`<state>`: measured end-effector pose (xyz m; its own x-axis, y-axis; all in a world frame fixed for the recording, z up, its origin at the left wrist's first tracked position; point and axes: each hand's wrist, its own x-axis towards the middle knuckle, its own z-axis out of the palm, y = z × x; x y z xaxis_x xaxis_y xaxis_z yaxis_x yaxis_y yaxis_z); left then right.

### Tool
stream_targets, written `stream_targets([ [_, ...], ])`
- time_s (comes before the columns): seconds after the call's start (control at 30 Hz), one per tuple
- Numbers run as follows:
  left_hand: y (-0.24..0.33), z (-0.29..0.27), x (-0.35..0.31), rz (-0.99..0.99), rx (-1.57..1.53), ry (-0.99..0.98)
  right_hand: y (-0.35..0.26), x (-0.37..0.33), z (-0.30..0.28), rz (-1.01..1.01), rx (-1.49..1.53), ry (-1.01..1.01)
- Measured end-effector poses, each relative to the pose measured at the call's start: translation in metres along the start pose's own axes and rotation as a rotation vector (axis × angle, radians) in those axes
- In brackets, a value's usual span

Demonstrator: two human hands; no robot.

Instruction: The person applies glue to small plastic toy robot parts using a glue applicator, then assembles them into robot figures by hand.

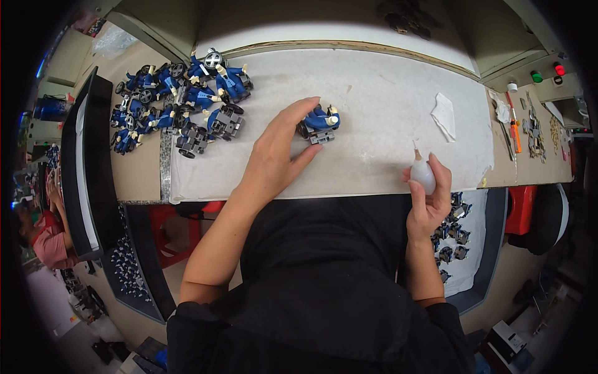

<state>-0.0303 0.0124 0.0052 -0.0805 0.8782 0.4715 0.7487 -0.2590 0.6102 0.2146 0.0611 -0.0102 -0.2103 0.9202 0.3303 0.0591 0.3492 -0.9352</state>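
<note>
A small toy figure in blue on a grey wheeled base [322,122] stands on the white work surface in front of me. My left hand [274,149] curves round it, fingertips at its far side and thumb against the near edge of the grey base. Held in my right hand [430,202], a whitish squeeze bottle [423,177] points its thin nozzle up and away from me. The fingers of that hand wrap round the bottle's body. Left of my left hand, a pile of similar blue toy figures [168,84] with grey wheeled bases covers the table's far left.
A crumpled white tissue [443,116] lies at the right, with an orange-handled tool [515,136] beyond it. Below the table edge are a bin of small parts [131,268] on the left and a lined tray [476,262] of toys on the right. Another person [50,240] sits far left.
</note>
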Motion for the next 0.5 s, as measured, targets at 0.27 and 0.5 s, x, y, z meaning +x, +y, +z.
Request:
stream_targets([
  [0.27,-0.002,0.003,0.004,0.061,0.04,0.024,-0.002,-0.001,0.021,-0.205,0.044,-0.014],
  [0.5,-0.001,0.002,0.004,0.034,0.019,-0.007,-0.004,0.004,0.044,-0.35,-0.05,-0.098],
])
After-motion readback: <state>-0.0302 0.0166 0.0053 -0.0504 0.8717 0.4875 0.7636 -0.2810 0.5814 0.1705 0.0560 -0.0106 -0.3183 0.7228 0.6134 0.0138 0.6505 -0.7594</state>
